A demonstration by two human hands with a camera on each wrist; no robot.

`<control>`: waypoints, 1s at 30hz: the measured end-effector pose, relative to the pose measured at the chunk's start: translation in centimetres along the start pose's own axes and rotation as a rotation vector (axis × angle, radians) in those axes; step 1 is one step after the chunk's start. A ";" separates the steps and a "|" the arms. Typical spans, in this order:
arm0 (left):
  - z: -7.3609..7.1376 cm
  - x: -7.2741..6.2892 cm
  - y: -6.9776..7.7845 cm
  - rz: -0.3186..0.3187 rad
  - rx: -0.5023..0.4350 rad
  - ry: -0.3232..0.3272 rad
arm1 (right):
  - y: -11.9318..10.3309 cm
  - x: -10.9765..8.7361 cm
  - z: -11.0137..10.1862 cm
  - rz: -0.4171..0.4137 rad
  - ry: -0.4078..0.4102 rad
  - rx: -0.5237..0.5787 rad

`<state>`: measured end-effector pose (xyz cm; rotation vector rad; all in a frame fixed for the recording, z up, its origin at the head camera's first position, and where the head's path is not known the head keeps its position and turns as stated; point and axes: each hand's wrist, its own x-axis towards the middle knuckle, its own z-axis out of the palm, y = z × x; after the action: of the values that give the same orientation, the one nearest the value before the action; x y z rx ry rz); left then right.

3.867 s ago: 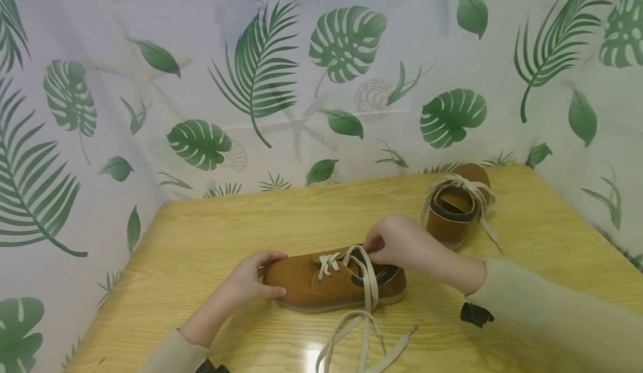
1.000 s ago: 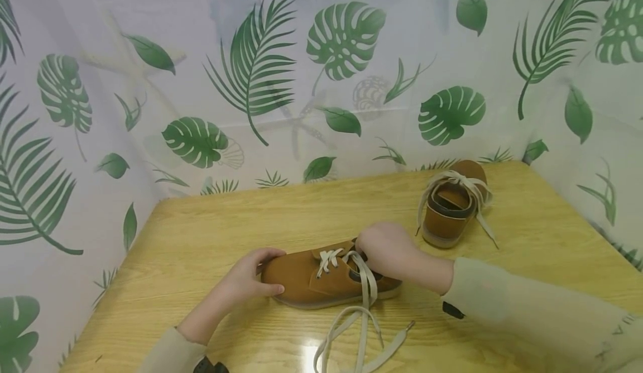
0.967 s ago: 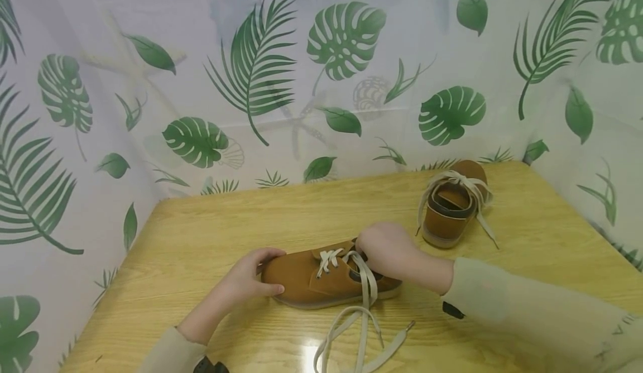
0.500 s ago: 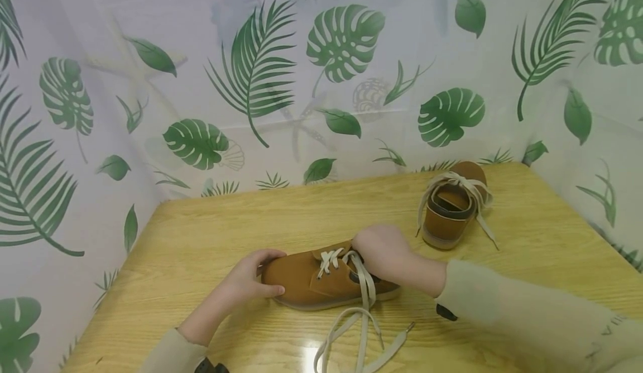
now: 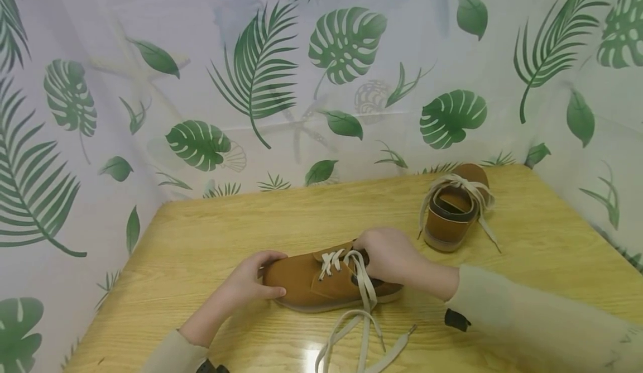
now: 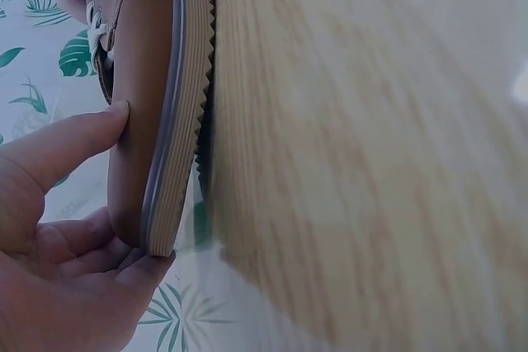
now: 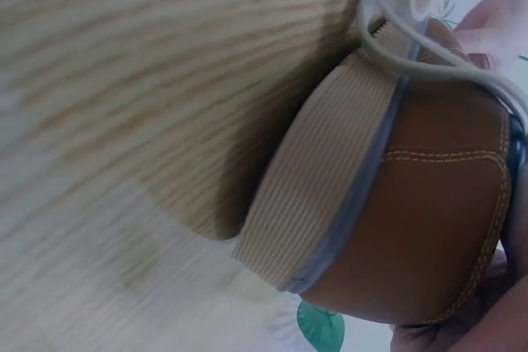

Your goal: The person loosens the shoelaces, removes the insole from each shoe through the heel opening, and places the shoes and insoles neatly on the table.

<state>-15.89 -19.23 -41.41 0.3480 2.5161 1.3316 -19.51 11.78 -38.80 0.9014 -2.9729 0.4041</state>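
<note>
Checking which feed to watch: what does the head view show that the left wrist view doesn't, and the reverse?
Only head: the far shoe and the loose lace ends.
Only left wrist: the zigzag tread.
Both: the near shoe, left hand gripping its toe, right hand, table and leaf-print cloth.

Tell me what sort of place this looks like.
Probably an indoor work corner, perhaps improvised: a wood-grain table, leaf-printed sheeting behind it and at both sides, and on the table a brown shoe and a second shoe.
</note>
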 end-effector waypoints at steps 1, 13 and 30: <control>0.0 0.0 0.0 0.000 -0.001 0.000 | 0.0 0.0 -0.1 0.000 -0.005 0.010; -0.1 0.0 -0.2 0.014 -0.018 -0.010 | 0.4 0.4 -1.3 -0.060 -0.080 -0.015; 0.1 0.2 -0.6 0.000 -0.019 0.008 | 2.0 0.9 -2.0 -0.012 -0.178 0.261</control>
<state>-16.07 -19.38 -41.98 0.3400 2.5084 1.3587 -21.47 13.36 -37.25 1.0263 -3.1225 0.7658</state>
